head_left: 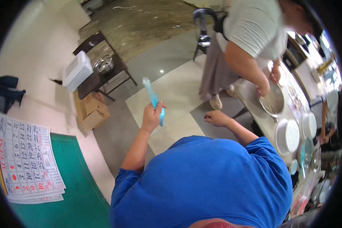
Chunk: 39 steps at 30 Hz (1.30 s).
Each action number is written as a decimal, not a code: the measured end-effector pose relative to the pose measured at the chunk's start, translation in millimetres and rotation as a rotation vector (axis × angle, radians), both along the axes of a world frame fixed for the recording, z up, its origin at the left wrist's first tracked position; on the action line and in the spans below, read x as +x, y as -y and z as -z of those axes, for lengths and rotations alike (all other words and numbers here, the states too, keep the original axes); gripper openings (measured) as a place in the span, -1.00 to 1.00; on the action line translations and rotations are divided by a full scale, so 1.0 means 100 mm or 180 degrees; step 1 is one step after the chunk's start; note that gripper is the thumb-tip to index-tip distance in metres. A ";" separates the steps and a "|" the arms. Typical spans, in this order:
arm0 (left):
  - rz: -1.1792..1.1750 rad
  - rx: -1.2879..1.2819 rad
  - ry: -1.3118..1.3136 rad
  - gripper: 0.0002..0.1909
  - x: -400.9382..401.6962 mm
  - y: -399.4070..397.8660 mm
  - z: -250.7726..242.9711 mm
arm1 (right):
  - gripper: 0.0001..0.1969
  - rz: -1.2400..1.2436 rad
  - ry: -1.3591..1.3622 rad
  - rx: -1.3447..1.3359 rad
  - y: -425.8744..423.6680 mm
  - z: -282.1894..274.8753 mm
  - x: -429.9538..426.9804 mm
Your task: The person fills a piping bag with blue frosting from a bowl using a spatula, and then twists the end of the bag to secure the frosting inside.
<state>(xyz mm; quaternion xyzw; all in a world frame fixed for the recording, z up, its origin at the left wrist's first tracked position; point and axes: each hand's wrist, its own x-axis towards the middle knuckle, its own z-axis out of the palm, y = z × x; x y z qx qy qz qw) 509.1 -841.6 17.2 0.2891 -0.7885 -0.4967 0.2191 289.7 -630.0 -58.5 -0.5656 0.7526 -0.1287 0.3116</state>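
My left hand (152, 116) is closed around a clear piping bag (152, 95) with light blue filling, held above the floor. The bag's gathered end points up and away, and its filled end sticks out below my fingers. My right hand (216, 118) hangs over the floor to the right, fingers loosely bent, with nothing visible in it. It is nearest to the edge of a long table (252, 109). On that table stand a round white frosted cake (291, 136) and a second white cake (309, 125) behind it.
A co-worker (250, 37) bends over a metal bowl (273, 102) at the table, hands at its rim. Farther along stands a bowl (305, 152) with light blue contents. Left are a dark chair (114, 68) bearing a white box (77, 70), and a cardboard box (92, 112).
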 end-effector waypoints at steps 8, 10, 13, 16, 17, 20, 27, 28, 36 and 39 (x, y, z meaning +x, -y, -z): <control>-0.0215 -0.0446 -0.0136 -0.68 -0.71 1.53 0.27 | -0.72 -0.0104 0.0313 -0.0670 2.08 0.15 -0.63; -0.0487 -0.0939 0.0650 -0.66 -0.70 2.24 0.69 | -0.71 -0.0285 0.0278 -0.0571 2.68 0.38 -0.88; -0.1080 -0.0857 0.1583 -0.51 -0.24 3.07 1.49 | -0.70 -0.0414 0.0438 -0.0321 3.46 0.24 -1.12; -0.0976 -0.0359 0.2799 -0.45 0.20 3.55 1.87 | -0.70 -0.0087 0.0715 -0.0462 4.06 0.08 -1.54; -0.0849 -0.0182 0.3150 -0.46 0.33 3.66 1.92 | -0.69 -0.0058 0.0743 -0.0530 4.23 0.08 -1.71; -0.0399 0.0116 0.3863 -0.46 0.52 3.98 2.19 | -0.69 0.0092 0.0682 -0.0535 4.56 0.16 -2.20; 0.0450 -0.0293 0.4034 -0.46 -0.76 5.81 2.54 | -0.74 0.0466 -0.0745 0.1390 4.47 1.16 -3.55; 0.0620 -0.0549 0.3929 -0.46 -1.15 6.17 2.56 | -0.75 0.0613 -0.0549 0.1623 4.37 0.93 -3.61; 0.0848 -0.1651 0.1487 -0.46 -5.72 7.87 1.74 | -0.65 0.3506 -0.0149 0.1085 3.55 1.57 -4.03; 0.1066 -0.1665 0.0652 -0.47 -6.97 7.87 1.52 | -0.71 0.3835 0.0185 0.1499 3.74 2.11 -4.05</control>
